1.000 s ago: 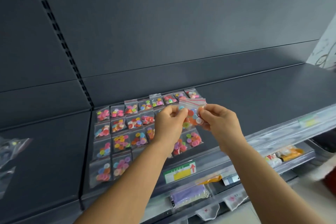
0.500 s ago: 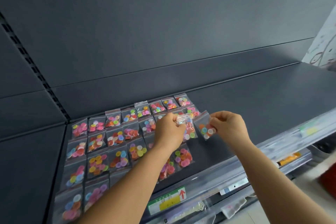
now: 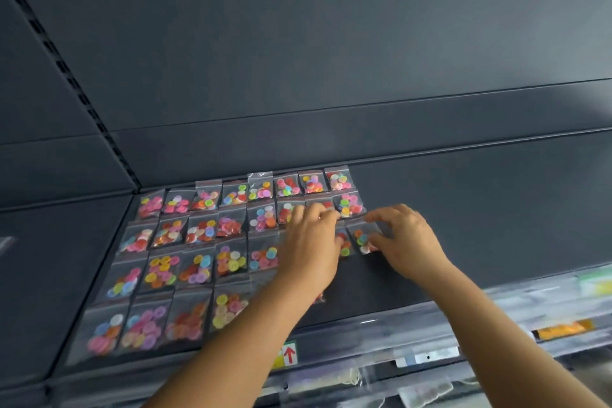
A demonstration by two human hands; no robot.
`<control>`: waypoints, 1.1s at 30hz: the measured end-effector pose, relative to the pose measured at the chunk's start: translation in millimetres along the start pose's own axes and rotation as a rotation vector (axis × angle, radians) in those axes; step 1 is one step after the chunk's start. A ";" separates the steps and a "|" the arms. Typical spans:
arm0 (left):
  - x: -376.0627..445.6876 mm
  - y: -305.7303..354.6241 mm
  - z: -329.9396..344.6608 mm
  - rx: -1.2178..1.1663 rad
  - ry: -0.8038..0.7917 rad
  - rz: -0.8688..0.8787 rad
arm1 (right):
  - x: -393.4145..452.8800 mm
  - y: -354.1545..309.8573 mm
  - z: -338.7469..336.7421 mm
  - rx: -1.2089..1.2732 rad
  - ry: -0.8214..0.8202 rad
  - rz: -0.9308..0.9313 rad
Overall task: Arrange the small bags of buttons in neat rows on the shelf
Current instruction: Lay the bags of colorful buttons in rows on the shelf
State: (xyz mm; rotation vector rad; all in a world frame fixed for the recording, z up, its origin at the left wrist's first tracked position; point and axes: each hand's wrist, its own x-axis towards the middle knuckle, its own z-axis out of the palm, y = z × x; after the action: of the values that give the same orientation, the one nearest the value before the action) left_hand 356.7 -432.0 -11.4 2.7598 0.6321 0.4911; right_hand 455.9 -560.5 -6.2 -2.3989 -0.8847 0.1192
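Your right hand (image 3: 402, 237) is down on the dark shelf (image 3: 463, 209), w/ thumb and fingers bent round a small clear bag (image 3: 364, 237). It holds that bag at the bag's right edge. Inside are little round buttons: orange, green, blue, white. The bag lies flat, at the right end of the third row from the back.

Just left of that grip is one more bag (image 3: 344, 243), w/ red, orange and green buttons. Your left hand (image 3: 309, 243) lies over it and hides most of it. The left fingers are bent down onto the bags, but I can't tell if they pinch one or only press.

Left of both hands are the rows of bags (image 3: 198, 242), side by side, five rows from back to front. Each is clear w/ a red line at the top and full of mixed buttons: pink, yellow, blue, orange. Front ones look blurry.

Just behind your right grip sits a bag (image 3: 349, 204) w/ green, yellow and red buttons. Right of the grip the shelf is bare and dark. Below, nearer you, is a tag w/ a red arrow (image 3: 289, 354).
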 end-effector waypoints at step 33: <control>-90.5 -98.3 -94.4 0.154 0.075 -0.217 | -26.1 -134.3 52.6 -0.173 -0.192 -0.493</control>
State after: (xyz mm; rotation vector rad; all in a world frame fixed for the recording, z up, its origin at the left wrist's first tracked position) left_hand 207.8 -371.2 18.0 2.7777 1.0142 0.5186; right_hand 345.0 -468.4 20.3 -2.2707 -1.6054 0.0846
